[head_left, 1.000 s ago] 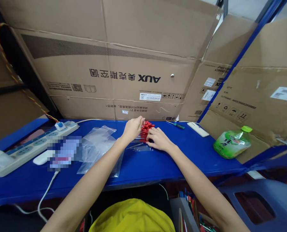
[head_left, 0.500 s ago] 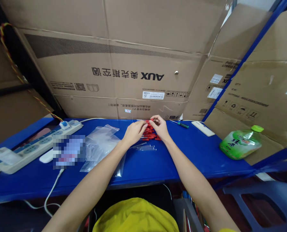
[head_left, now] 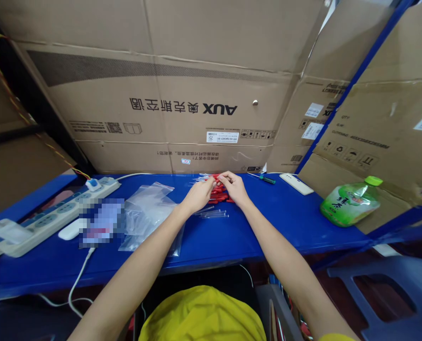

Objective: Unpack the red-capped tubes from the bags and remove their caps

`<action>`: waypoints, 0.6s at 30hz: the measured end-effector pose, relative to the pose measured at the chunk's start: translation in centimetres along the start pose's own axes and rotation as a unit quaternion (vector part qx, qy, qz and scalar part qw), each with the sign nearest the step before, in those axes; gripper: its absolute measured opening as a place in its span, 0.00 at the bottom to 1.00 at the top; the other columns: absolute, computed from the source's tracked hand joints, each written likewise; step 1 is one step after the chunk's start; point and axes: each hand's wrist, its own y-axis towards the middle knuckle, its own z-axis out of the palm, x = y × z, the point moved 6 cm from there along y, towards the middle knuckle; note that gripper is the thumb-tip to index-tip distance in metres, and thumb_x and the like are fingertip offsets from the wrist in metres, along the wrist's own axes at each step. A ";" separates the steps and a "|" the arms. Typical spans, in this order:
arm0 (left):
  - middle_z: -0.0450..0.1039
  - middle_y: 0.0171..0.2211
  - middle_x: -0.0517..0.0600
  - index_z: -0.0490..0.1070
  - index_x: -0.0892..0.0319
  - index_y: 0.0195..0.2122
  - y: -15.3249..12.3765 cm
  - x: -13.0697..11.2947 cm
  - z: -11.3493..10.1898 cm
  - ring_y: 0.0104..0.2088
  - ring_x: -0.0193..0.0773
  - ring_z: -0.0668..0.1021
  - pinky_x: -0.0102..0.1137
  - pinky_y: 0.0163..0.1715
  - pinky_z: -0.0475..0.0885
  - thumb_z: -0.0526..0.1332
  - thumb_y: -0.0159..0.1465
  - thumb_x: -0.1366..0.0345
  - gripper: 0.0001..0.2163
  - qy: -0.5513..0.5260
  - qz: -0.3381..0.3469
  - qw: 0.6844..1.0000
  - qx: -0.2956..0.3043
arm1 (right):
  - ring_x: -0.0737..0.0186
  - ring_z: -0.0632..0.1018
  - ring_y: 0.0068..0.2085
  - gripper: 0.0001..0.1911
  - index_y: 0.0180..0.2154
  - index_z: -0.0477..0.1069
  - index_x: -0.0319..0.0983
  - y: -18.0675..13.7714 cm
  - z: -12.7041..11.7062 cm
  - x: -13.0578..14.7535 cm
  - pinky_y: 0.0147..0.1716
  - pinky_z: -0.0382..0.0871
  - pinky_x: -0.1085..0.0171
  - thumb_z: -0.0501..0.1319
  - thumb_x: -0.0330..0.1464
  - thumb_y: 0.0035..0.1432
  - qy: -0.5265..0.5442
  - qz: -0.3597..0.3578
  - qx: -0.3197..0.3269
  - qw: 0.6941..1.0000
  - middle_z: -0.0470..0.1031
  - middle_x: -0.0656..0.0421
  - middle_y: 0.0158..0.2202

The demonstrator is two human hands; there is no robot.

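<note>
A heap of small red caps (head_left: 221, 193) lies on the blue table (head_left: 211, 237), with several clear thin tubes (head_left: 214, 213) just in front of it. Over the heap my left hand (head_left: 197, 194) and my right hand (head_left: 233, 186) meet, fingers pinched together around a clear tube with a red cap (head_left: 211, 178). Which hand holds which end I cannot make out.
Clear plastic bags (head_left: 149, 213) lie left of my hands. A white power strip (head_left: 55, 213) and a blurred patch sit further left. A green bottle (head_left: 349, 202) lies on its side at the right; a small screwdriver (head_left: 266, 178) and a white remote (head_left: 296, 183) rest near the cardboard boxes (head_left: 182, 109).
My right hand has risen from the tubes in front of the heap to meet my left hand above the red caps. Both now pinch one piece between them.
</note>
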 end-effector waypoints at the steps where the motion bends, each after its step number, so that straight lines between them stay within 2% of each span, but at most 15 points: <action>1: 0.80 0.35 0.56 0.68 0.57 0.46 0.1 -0.1 0.0 0.36 0.47 0.82 0.35 0.37 0.69 0.44 0.79 0.61 0.14 -0.006 0.003 1.000 0.001 | 0.60 0.80 0.33 0.21 0.36 0.77 0.42 0.1 -0.1 -0.2 0.37 0.75 0.62 0.68 0.53 0.59 0.009 0.013 -0.004 1.000 0.81 0.60 0.30; 5: 0.79 0.34 0.55 0.69 0.57 0.44 0.5 -0.2 0.0 0.34 0.45 0.81 0.34 0.35 0.67 0.45 0.79 0.61 0.14 -0.032 -0.007 0.999 0.002 | 0.62 0.78 0.30 0.25 0.34 0.78 0.41 0.4 -0.4 -0.5 0.32 0.73 0.64 0.69 0.56 0.55 0.029 0.041 -0.023 0.998 0.80 0.60 0.28; 10: 0.79 0.34 0.55 0.69 0.56 0.45 0.7 -0.5 -0.5 0.34 0.44 0.81 0.34 0.35 0.66 0.45 0.79 0.61 0.14 -0.050 -0.019 0.999 -0.010 | 0.61 0.78 0.31 0.25 0.34 0.77 0.41 0.6 -0.8 -0.1 0.32 0.74 0.63 0.70 0.57 0.53 0.045 0.034 -0.051 0.997 0.79 0.60 0.27; 16: 0.79 0.34 0.55 0.69 0.56 0.44 1.2 -1.1 -0.6 0.35 0.45 0.81 0.34 0.33 0.63 0.46 0.78 0.62 0.13 -0.023 -0.030 0.999 -0.006 | 0.61 0.78 0.31 0.22 0.34 0.77 0.41 0.9 0.0 -0.4 0.33 0.73 0.63 0.71 0.54 0.55 0.059 0.018 -0.080 0.995 0.80 0.60 0.29; 18: 0.79 0.34 0.55 0.69 0.56 0.44 1.0 -1.0 -0.8 0.35 0.45 0.81 0.34 0.33 0.63 0.46 0.78 0.62 0.13 -0.009 -0.033 0.999 -0.009 | 0.63 0.76 0.29 0.23 0.35 0.75 0.42 1.2 -1.5 -0.8 0.31 0.71 0.64 0.69 0.55 0.56 0.050 0.014 -0.121 0.991 0.79 0.60 0.29</action>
